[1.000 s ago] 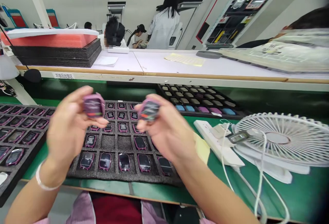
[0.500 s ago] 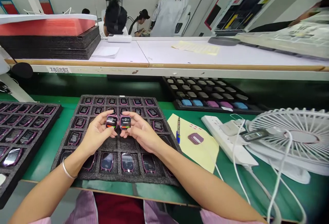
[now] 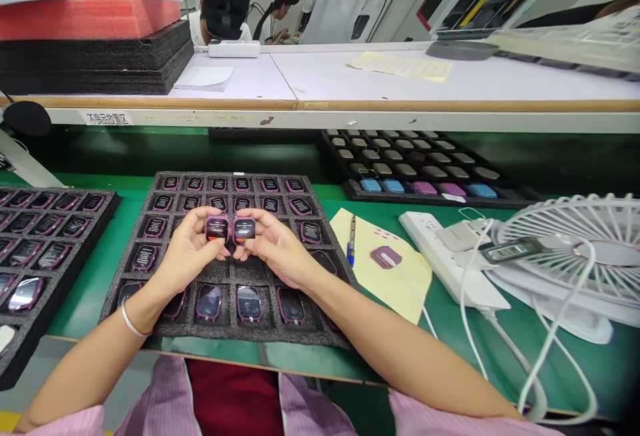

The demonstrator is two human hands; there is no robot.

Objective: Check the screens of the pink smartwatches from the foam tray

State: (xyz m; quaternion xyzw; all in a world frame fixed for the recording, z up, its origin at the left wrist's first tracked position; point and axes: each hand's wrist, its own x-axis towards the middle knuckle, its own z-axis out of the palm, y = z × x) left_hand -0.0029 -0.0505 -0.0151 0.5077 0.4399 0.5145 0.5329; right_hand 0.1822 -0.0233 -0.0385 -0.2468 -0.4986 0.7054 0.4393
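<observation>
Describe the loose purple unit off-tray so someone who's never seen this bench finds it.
On the green bench, find the yellow sheet between the black foam tray and the white power strip. The purple watch unit lies on it, just right of the blue pen. Unlike the purple units in tray pockets or held in the left hand and right hand, it lies loose.

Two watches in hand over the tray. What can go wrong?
1. Left hand and right hand pinch the left watch and right watch by fingertips, side by side: cases could knock and scuff.
2. A slip could drop one onto the watches lying in the foam tray underneath.
</observation>
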